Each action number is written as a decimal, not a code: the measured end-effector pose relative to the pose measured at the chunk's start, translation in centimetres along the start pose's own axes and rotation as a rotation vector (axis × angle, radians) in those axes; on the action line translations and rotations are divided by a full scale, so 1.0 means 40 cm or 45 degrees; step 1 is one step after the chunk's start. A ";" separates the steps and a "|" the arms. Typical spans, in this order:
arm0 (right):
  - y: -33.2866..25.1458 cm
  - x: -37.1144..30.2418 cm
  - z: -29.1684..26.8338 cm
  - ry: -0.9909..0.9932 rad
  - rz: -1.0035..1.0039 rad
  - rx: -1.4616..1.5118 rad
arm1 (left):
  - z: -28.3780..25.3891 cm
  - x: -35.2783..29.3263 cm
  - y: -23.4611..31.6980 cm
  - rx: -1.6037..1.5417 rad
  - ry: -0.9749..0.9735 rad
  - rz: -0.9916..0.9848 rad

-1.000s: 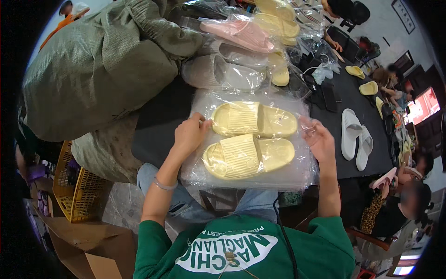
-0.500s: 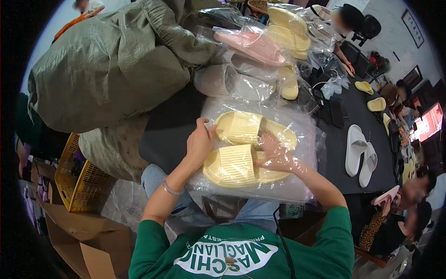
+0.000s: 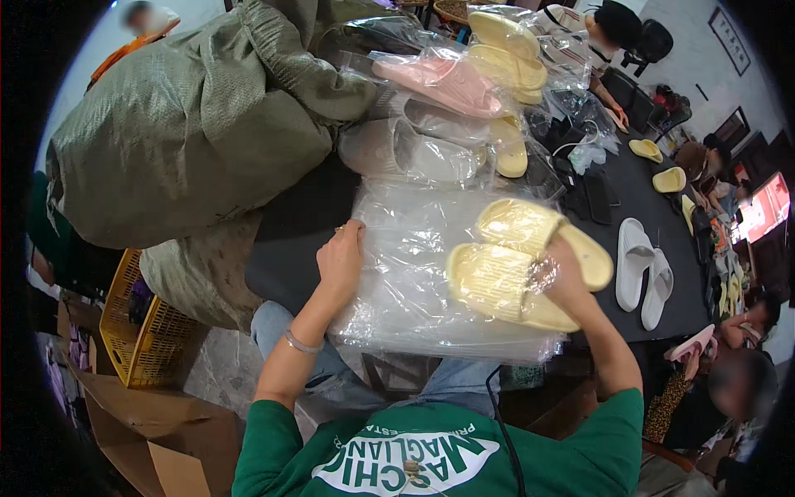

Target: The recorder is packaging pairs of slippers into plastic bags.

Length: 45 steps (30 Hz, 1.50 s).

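A pair of pale yellow ribbed slide slippers (image 3: pixel 497 269) lies over the right side of a stack of clear plastic bags (image 3: pixel 414 248). My right hand (image 3: pixel 563 269) grips the pair near the middle, around the inner edges of the straps. Shiny film shows over the straps, while the heel ends at the right look bare. At the stack's left edge, my left hand (image 3: pixel 341 255) is closed with curled fingers on the edge of a plastic bag; its fingertips are partly hidden.
Bagged grey slippers (image 3: pixel 410 153), pink slippers (image 3: pixel 439 83) and yellow slippers (image 3: pixel 509 62) pile up beyond the stack. A large woven sack (image 3: pixel 190 132) bulks at left, above a yellow crate (image 3: pixel 145 331). White slippers (image 3: pixel 642 273) lie at right. Other people sit along the table.
My right hand has moved right with the yellow slippers, which lay fully under clear film before. My left hand has shifted slightly left and down, at the bags' left edge.
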State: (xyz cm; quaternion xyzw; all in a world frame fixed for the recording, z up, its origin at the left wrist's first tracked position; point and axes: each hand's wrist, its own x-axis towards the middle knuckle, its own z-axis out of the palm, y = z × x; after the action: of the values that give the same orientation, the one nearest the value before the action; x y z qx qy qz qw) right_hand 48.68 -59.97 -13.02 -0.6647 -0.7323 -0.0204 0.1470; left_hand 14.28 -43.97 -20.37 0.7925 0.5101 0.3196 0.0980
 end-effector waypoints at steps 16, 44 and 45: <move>-0.225 0.017 -0.144 0.481 0.026 0.576 | -0.010 -0.088 0.053 0.138 -0.434 0.403; -0.143 0.002 0.192 0.415 0.374 0.164 | 0.023 -0.049 0.006 0.459 -0.115 0.191; -0.146 -0.001 0.191 0.438 0.355 0.164 | 0.022 -0.057 0.004 0.461 -0.122 0.186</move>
State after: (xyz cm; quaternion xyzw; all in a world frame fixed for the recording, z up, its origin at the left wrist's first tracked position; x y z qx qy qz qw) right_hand 41.52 -58.98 -19.37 -0.7354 -0.5973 -0.0663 0.3131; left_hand 14.31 -45.86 -21.88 0.8463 0.4953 0.1908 -0.0455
